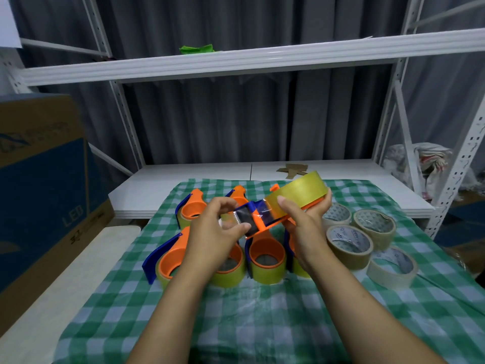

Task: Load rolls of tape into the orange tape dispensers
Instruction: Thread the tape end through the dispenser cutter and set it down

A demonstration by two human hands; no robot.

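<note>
Threading the tape end

Right hand grips the dispenser with its yellow roll; left hand, at 9 o'clock, pinches the tape end.

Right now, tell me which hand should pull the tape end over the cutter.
Left hand: its fingers already pinch the clear tape end, while the right hand supports the orange plastic dispenser and yellow roll.

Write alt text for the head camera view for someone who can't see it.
A person's right hand holds an orange tape dispenser loaded with a yellow tape roll, while the left hand pulls its clear tape end. Other loaded dispensers and spare tape rolls lie on a green checked cloth.
</note>
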